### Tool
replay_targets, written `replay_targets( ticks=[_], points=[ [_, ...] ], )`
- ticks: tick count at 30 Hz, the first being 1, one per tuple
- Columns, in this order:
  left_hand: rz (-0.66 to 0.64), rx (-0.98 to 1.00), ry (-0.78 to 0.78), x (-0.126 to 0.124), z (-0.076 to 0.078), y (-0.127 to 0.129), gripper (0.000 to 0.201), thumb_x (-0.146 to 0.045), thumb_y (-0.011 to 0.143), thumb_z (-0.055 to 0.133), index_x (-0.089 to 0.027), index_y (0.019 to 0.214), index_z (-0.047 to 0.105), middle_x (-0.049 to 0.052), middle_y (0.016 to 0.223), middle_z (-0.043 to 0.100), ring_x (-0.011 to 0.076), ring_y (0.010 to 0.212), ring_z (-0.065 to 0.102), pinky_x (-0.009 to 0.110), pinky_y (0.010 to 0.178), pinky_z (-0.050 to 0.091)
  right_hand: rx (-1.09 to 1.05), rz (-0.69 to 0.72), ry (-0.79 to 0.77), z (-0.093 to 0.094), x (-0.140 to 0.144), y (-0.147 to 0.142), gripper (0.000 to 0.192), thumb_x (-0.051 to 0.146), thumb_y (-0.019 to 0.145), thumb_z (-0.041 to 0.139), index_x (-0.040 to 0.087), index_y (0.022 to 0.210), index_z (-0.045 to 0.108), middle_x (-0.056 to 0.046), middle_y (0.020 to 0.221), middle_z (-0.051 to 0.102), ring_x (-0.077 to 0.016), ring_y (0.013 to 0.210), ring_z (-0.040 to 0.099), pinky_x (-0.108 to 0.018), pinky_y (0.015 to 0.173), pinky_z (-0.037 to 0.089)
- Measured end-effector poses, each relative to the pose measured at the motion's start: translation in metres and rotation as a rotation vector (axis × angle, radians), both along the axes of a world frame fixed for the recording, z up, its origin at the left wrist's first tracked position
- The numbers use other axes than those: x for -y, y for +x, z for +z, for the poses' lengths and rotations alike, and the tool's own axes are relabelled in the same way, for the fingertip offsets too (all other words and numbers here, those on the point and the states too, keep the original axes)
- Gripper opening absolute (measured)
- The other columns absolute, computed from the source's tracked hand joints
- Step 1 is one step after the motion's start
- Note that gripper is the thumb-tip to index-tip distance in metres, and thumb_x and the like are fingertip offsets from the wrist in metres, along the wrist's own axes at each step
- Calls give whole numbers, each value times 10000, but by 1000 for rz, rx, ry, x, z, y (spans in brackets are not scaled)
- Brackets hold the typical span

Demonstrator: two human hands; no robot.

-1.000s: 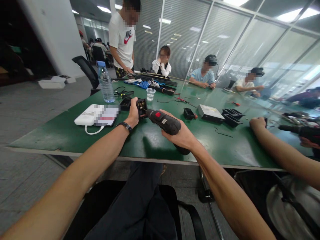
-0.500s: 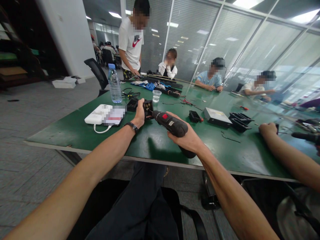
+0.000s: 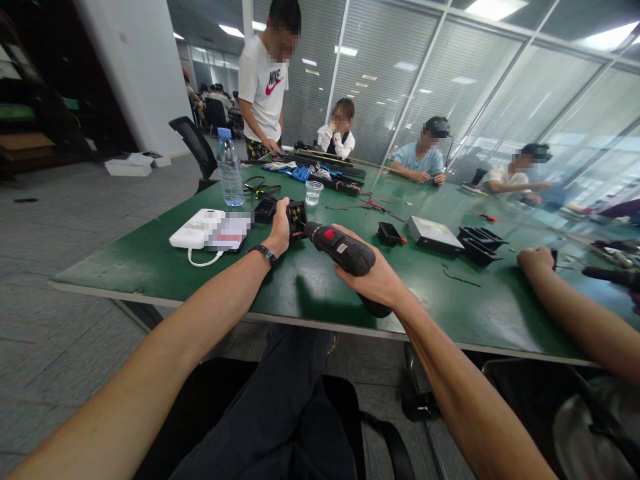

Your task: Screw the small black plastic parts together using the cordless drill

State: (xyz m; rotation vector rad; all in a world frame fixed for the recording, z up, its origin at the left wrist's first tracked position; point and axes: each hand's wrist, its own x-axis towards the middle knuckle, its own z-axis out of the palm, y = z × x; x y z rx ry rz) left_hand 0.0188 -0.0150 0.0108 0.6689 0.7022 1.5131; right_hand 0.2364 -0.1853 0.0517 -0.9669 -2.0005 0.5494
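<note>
My right hand (image 3: 376, 278) grips a black electric screwdriver (image 3: 341, 249) with a red button, its tip pointed at a small black box-shaped part (image 3: 296, 217). My left hand (image 3: 279, 230), with a dark band on the wrist, holds that part steady on the green table (image 3: 300, 287). A second black part (image 3: 263, 210) lies just behind my left hand.
A white device with a cable (image 3: 195, 236), a water bottle (image 3: 229, 169) and a plastic cup (image 3: 313, 191) stand to the left and behind. Black trays (image 3: 479, 243), a flat metal box (image 3: 433, 235) and a co-worker's arm (image 3: 575, 310) are at the right. Several people sit or stand at the far side.
The view shifted right and down a second ago, then held still. Both hands keep the same grip on the screwdriver and the black part.
</note>
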Motion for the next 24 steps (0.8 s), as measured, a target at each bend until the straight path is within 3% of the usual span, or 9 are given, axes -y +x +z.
replay_targets(
  ticks=[5,24],
  points=[
    [-2,9,-15,0,0,0,490,-659,1082,651,-200,917,699,38,694,734,216,620,768,267,583,609,2,-5,3,0,1,-1,906,190,843,778,204,1734,618,-129,1620,771,-324,1446,757,-485,1296,543],
    [-6,41,-16,3,2,0,467,-655,1073,698,-204,950,714,62,759,778,230,653,789,288,597,627,11,-6,20,-1,-1,1,900,200,840,778,229,1727,623,-122,1636,762,-321,1439,768,-500,1306,535]
  ],
)
